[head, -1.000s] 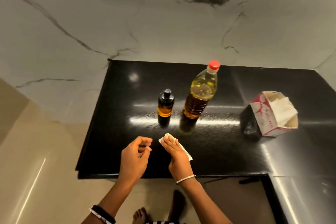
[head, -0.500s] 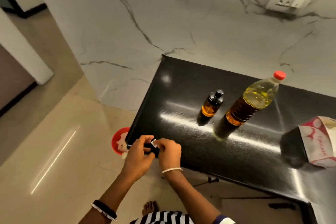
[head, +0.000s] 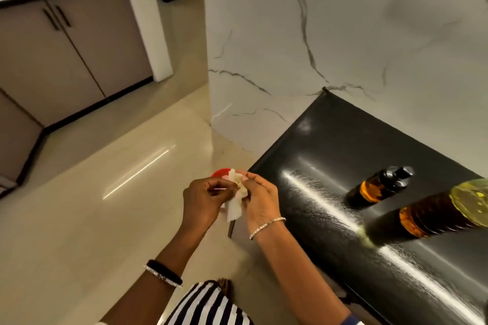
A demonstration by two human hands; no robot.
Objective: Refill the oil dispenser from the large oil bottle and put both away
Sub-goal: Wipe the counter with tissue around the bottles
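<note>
The small dark oil dispenser with a black pump top stands on the black counter at the right. Beside it, partly cut off by the right edge, stands the large oil bottle. Both hands are off the counter's left end, over the floor. My right hand and my left hand pinch a crumpled white tissue between them. Neither hand touches a bottle.
A red bin sits on the floor just behind my hands, mostly hidden by them. A marble wall panel ends the counter on the left. Brown cabinets line the far left across a beige floor.
The view has swung left, away from the counter. My hands have carried the tissue past the counter's left end, above the red bin. The tissue box has left the view.
</note>
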